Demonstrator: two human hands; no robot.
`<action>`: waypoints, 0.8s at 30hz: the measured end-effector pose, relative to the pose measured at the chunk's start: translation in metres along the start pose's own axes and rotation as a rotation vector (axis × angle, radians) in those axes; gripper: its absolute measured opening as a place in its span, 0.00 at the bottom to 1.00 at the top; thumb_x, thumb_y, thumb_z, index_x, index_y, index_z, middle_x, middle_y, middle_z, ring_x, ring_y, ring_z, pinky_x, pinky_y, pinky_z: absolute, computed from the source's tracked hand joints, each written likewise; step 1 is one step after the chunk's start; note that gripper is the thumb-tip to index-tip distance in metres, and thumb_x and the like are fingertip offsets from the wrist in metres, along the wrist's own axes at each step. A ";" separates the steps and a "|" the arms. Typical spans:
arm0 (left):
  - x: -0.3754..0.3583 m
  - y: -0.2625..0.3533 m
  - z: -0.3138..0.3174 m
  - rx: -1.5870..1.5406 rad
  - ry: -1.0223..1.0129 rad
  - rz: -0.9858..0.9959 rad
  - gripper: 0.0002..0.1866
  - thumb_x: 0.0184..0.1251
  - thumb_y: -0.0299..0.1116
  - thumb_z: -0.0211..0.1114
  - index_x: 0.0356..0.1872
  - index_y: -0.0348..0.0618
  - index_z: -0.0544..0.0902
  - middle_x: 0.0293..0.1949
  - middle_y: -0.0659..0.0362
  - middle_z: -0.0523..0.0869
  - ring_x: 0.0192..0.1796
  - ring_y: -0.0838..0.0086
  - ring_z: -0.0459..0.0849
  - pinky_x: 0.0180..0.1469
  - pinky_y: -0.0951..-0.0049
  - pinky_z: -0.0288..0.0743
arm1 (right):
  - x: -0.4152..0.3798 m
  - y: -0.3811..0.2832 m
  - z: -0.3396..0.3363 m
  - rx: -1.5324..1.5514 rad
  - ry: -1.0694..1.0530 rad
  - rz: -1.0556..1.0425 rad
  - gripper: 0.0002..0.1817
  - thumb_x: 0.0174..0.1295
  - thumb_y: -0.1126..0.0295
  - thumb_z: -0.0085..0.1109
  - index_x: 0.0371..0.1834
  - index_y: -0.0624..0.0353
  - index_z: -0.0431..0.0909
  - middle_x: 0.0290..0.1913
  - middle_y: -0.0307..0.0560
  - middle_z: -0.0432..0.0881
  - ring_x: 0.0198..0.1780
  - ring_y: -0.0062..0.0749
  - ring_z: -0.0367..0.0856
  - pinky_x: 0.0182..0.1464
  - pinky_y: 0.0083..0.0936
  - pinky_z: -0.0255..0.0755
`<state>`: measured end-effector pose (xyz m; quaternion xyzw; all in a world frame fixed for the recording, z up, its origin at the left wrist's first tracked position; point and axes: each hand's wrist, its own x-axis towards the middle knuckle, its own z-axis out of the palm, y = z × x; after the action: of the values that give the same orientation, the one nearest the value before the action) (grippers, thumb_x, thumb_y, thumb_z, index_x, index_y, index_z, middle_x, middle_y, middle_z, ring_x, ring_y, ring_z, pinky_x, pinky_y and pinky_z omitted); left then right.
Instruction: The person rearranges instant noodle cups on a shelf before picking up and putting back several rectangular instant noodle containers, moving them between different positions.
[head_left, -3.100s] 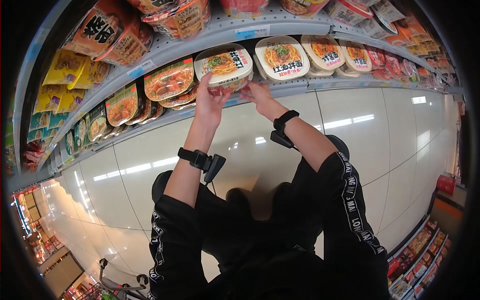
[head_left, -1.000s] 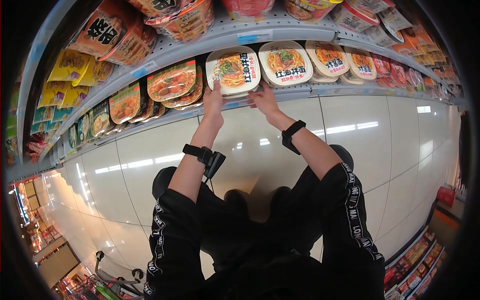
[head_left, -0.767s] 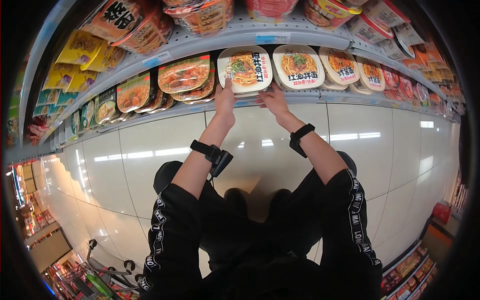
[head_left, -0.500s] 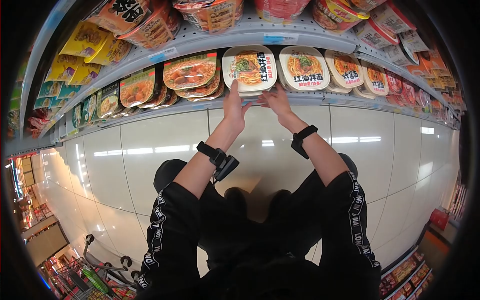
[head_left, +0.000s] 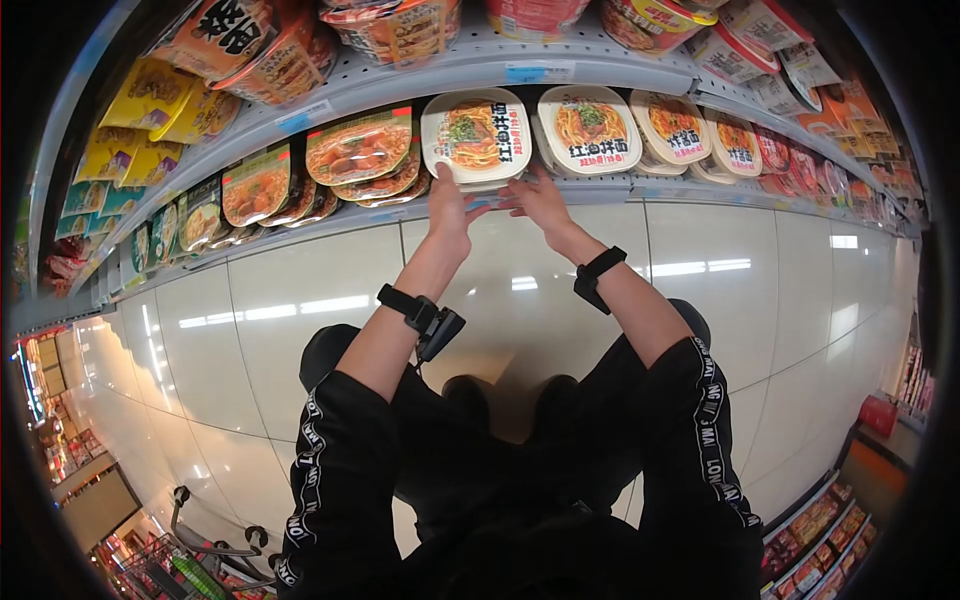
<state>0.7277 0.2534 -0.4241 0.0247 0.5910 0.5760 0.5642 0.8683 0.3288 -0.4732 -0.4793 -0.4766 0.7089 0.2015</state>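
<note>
Both hands reach up to a white noodle tray (head_left: 476, 136) standing on the lower shelf (head_left: 600, 188): left hand (head_left: 449, 208) open, fingertips touching its lower edge, right hand (head_left: 538, 197) open just beside it (not clasping). It looks like final straightening; squaring it beside the neighbouring noodle tray (head_left: 588, 130) calls for gentle pushes.

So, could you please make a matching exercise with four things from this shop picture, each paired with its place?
1. white noodle tray with green garnish picture
2. yellow snack bags
3. black wrist strap with clip
4. metal shopping cart

a. bottom left, on the floor
b. far left, upper shelf
c. on the left forearm
d. shelf edge, at both hands

Pairs: 1-d, 2-b, 3-c, 4-a
</note>
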 end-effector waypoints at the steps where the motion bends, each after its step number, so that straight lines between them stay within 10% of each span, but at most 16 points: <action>1: -0.002 -0.002 0.002 -0.002 -0.007 -0.009 0.39 0.75 0.59 0.44 0.71 0.36 0.54 0.65 0.44 0.58 0.67 0.56 0.64 0.63 0.56 0.74 | -0.003 -0.001 -0.001 -0.003 0.010 0.005 0.37 0.70 0.67 0.50 0.75 0.66 0.42 0.44 0.54 0.83 0.41 0.33 0.85 0.38 0.27 0.78; 5: -0.032 -0.015 0.020 -0.060 0.136 0.002 0.39 0.72 0.60 0.46 0.71 0.36 0.56 0.65 0.47 0.65 0.65 0.57 0.68 0.59 0.59 0.75 | -0.026 -0.008 -0.009 0.185 0.120 0.133 0.26 0.69 0.68 0.49 0.65 0.66 0.53 0.45 0.54 0.80 0.42 0.37 0.84 0.40 0.32 0.78; 15: -0.030 -0.034 0.050 0.078 -0.389 -0.064 0.40 0.73 0.57 0.51 0.71 0.30 0.57 0.68 0.45 0.63 0.70 0.62 0.64 0.64 0.58 0.70 | -0.004 0.012 -0.100 0.470 0.725 -0.075 0.21 0.70 0.60 0.45 0.61 0.59 0.62 0.53 0.52 0.71 0.47 0.36 0.78 0.44 0.36 0.78; 24: -0.019 -0.031 0.100 0.192 -0.386 0.084 0.35 0.74 0.54 0.49 0.72 0.38 0.61 0.72 0.52 0.61 0.74 0.62 0.58 0.65 0.60 0.67 | -0.021 -0.018 -0.092 0.305 0.557 -0.100 0.25 0.70 0.61 0.47 0.69 0.51 0.60 0.61 0.43 0.69 0.60 0.33 0.70 0.56 0.35 0.74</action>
<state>0.8240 0.2954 -0.4038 0.2125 0.5226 0.5247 0.6375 0.9549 0.3665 -0.4551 -0.5951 -0.3143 0.6031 0.4282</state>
